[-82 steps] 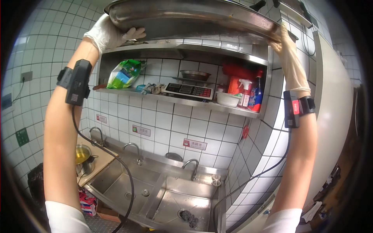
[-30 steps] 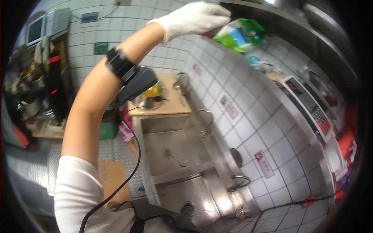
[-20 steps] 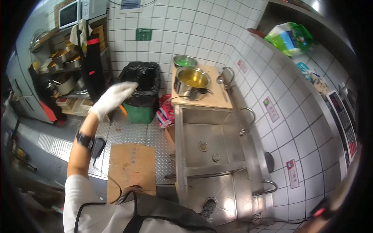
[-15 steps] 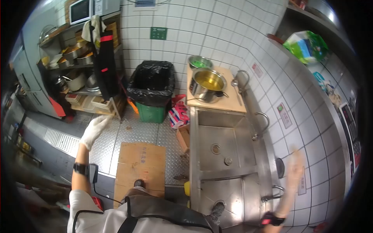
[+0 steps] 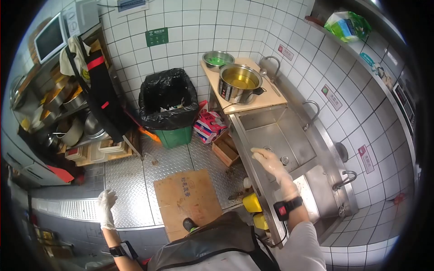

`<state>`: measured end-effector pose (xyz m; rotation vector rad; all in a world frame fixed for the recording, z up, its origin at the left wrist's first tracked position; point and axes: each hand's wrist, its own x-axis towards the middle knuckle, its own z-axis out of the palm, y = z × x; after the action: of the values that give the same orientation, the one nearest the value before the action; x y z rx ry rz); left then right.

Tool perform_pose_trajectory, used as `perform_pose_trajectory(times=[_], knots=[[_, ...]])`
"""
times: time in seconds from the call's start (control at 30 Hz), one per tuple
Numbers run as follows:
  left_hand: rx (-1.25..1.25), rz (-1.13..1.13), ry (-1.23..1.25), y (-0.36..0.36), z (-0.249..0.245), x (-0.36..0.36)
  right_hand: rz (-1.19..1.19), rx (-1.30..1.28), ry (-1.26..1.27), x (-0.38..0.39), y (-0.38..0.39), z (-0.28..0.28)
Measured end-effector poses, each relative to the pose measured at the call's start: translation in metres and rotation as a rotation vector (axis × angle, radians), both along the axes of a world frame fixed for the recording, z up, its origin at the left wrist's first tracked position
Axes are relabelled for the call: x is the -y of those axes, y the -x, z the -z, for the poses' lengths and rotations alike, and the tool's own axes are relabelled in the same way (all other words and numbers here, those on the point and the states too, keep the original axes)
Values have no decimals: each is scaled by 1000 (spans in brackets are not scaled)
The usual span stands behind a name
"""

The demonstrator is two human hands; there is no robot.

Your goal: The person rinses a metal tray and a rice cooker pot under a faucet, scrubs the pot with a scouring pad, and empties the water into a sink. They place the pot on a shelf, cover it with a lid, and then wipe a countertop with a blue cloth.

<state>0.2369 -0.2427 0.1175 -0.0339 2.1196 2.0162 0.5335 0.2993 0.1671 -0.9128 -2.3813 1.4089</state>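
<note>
My left hand (image 5: 107, 207), in a thin whitish glove, hangs over the metal floor at the lower left. Its fingers are loosely curled, and nothing shows in it. My right hand (image 5: 271, 166), also in a pale glove, is held over the double steel sink (image 5: 296, 135) with its fingers stretched out. It appears to hold nothing. On the wooden board (image 5: 266, 101) beyond the sink stands a steel pot (image 5: 239, 81) with yellowish liquid. Behind that pot is a metal basin (image 5: 218, 59) with something green inside.
A green bin (image 5: 174, 137) lined with a black bag stands by the wall. Flattened cardboard (image 5: 187, 201) lies on the floor before me. At left, shelves hold pots, with a black apron (image 5: 101, 95) hanging there. Taps (image 5: 312, 110) line the sink's wall side. Yellow containers (image 5: 252, 203) sit beside the sink.
My view has turned and moved toward the sink. My right hand has swung from beside the tiled wall to over the sink. My left hand has dropped lower in view, its fingers more curled.
</note>
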Motion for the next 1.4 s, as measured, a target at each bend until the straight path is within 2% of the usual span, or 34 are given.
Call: perform_pose_trajectory(times=[0.13, 0.17, 0.2, 0.23, 0.27, 0.3, 0.33, 0.37, 0.4, 0.47, 0.5, 0.57, 0.63, 0.67, 0.7, 0.73, 0.77, 0.8, 0.83, 0.87, 0.9, 0.93, 1.0, 1.03, 1.07, 1.13, 1.2, 1.27, 1.33, 1.37, 1.4], knots=[[56, 90, 26, 31, 13, -52, 2, 19, 17, -42, 59, 24], [-23, 94, 70, 23, -3, -80, 11, -27, -17, -58, 72, 31], [-78, 143, 92, 36, 13, -88, 48, -35, -131, -60, 86, 20], [-100, 226, 202, 47, 25, -91, 82, -128, 188, -79, 104, 28], [-91, 254, 175, 44, 1, -116, 191, -270, 356, -78, 116, 22], [-54, 248, 117, 56, 15, -130, 258, -324, 491, -157, 135, 101], [11, 282, 34, 67, 13, -148, 306, -316, 569, -193, 148, 120], [1, 284, 146, 74, -6, -167, 207, -357, 486, -200, 144, 114], [7, 296, 247, 80, -20, -187, 76, -397, 514, -218, 145, 117], [-25, 240, 164, 99, -14, -221, 268, -355, 743, -312, 181, 180], [-17, 199, 164, 106, -16, -236, 231, -334, 749, -325, 205, 179], [-13, 276, -74, 124, -21, -272, 358, -418, 850, -335, 220, 180], [-8, 282, -77, 136, -24, -309, 109, -453, 754, -354, 231, 211], [-5, 284, -89, 142, -27, -331, -83, -438, 464, -335, 243, 195], [-27, 330, -34, 148, -29, -351, -85, -570, 662, -321, 253, 174], [-25, 333, -58, 152, -16, -369, 39, -493, 646, -310, 258, 171], [-13, 352, -29, 159, -10, -389, -25, -372, 70, -280, 262, 128], [-18, 380, 28, 167, -6, -408, 254, -473, 618, -283, 268, 135], [35, 459, 9, 184, 14, -421, 192, -370, 276, -295, 273, 142], [77, 453, 12, 195, 27, -438, 57, -140, -380, -332, 273, 200], [116, 508, 56, 206, 23, -460, 513, -294, 480, -327, 281, 193], [145, 546, 103, 213, 18, -481, 575, -295, 466, -329, 268, 189], [171, 620, 120, 238, 23, -527, 566, -58, 270, -322, 250, 162], [177, 643, 135, 252, 25, -552, 575, -62, 148, -308, 244, 123], [181, 690, 133, 267, 30, -579, 622, -59, 141, -316, 233, 129], [107, 826, 93, 300, 45, -641, 682, 80, -414, -328, 201, 138], [66, 911, 91, 327, 54, -707, 790, 130, -444, -337, 182, 118], [1, 901, 63, 344, 63, -767, 882, 180, -469, -340, 181, 91], [-57, 941, 171, 356, 58, -820, 914, 192, -554, -348, 197, 68], [-37, 953, 171, 364, 66, -845, 903, -35, -423, -358, 188, 100], [-21, 957, 169, 371, 75, -868, 952, -347, -71, -366, 184, 131]])
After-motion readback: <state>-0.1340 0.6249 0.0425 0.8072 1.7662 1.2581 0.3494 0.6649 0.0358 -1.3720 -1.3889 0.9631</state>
